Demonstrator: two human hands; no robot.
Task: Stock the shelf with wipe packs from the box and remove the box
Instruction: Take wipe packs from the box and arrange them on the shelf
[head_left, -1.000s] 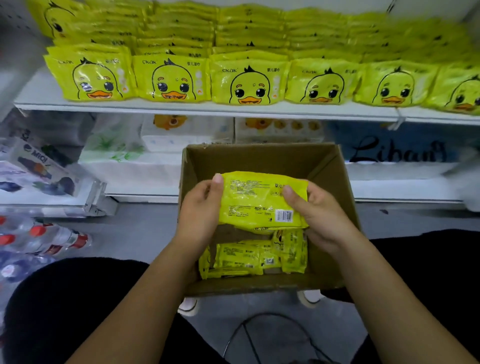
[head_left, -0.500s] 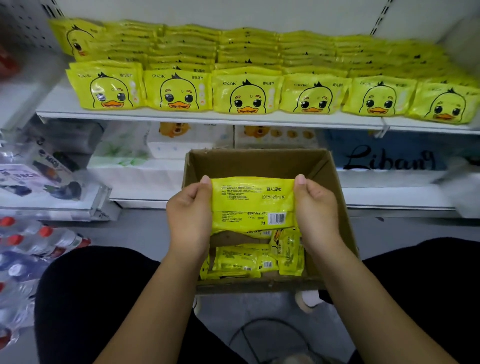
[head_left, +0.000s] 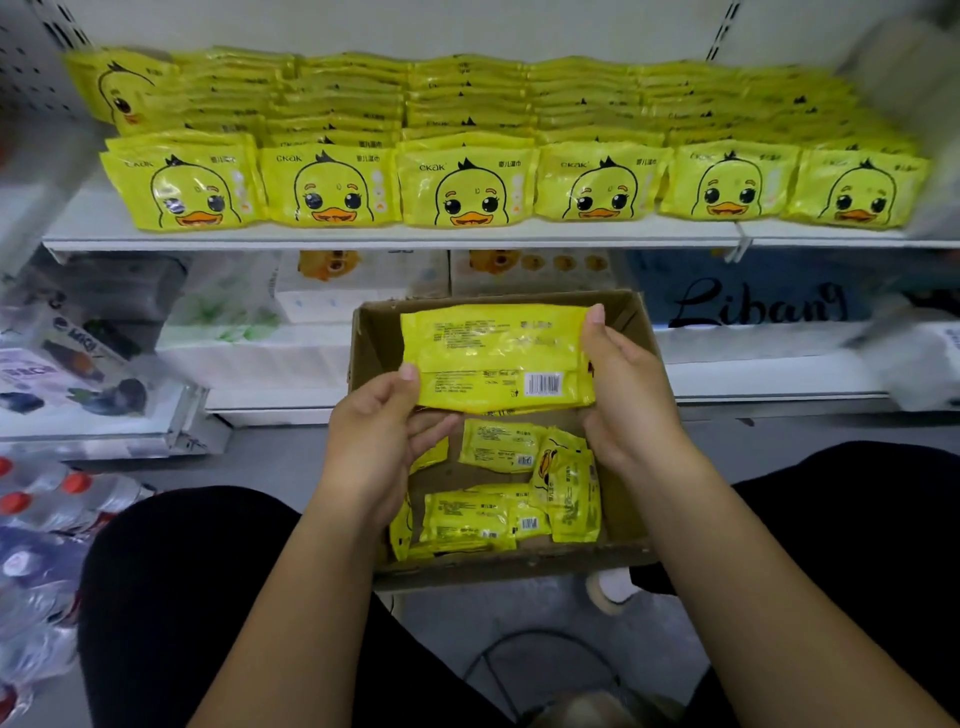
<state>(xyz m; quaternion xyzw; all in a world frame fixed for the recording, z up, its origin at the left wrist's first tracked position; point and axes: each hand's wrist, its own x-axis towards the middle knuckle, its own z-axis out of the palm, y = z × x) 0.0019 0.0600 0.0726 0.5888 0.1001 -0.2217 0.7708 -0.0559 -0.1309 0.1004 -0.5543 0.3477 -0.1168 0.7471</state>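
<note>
Wipe pack (head_left: 496, 358) between left hand (head_left: 374, 441), right hand (head_left: 628, 395) (hidden stack, perhaps)

Single head view, looking forward-down, close over box (head_left: 631, 519), facing shelf (head_left: 363, 240).

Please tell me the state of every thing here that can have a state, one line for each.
box: open, a few packs inside.
held wipe pack: lifted over the box, barcode side up.
left grip: pinches the pack's left end.
right grip: holds the pack's right end.
loose packs: lying in the box, unsorted.
shelf: front row full, duck faces forward.
</note>
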